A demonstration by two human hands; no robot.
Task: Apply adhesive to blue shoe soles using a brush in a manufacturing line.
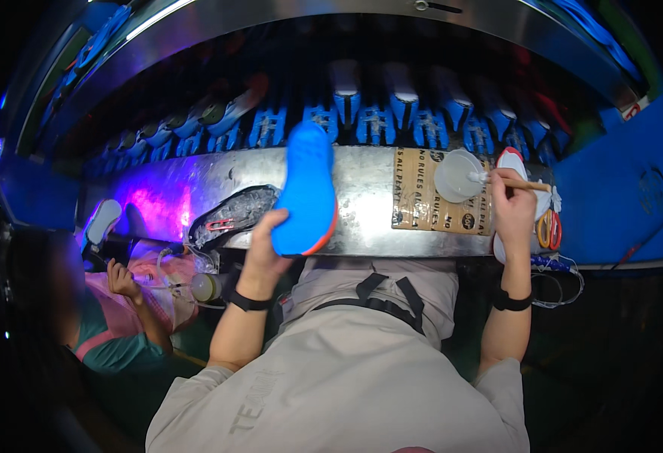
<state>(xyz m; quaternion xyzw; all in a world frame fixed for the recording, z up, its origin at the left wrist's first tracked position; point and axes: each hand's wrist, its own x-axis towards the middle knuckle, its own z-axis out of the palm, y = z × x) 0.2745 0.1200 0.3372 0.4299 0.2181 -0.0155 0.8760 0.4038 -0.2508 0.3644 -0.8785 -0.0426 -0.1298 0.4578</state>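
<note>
My left hand (pixel 266 243) grips a blue shoe sole (pixel 306 189) by its lower end, holding it upright above the front of the metal bench. An orange-red edge runs along the sole's lower right side. In my right hand (pixel 515 204) is a brush (pixel 524 183) with a wooden handle, pinched between the fingers. Its white bristles reach the rim of a white bowl (pixel 459 178), which holds something pale. Under the bowl lies a piece of printed brown cardboard (pixel 422 215).
A dark tray (pixel 233 214) with a red tool sits left of the sole. Orange-handled scissors (pixel 550 229) and a white shoe part (pixel 509 160) lie at the right. Blue shoe stands (pixel 373 124) line the back. At left, another person's hand (pixel 122 281) works near a pale cup (pixel 204 288).
</note>
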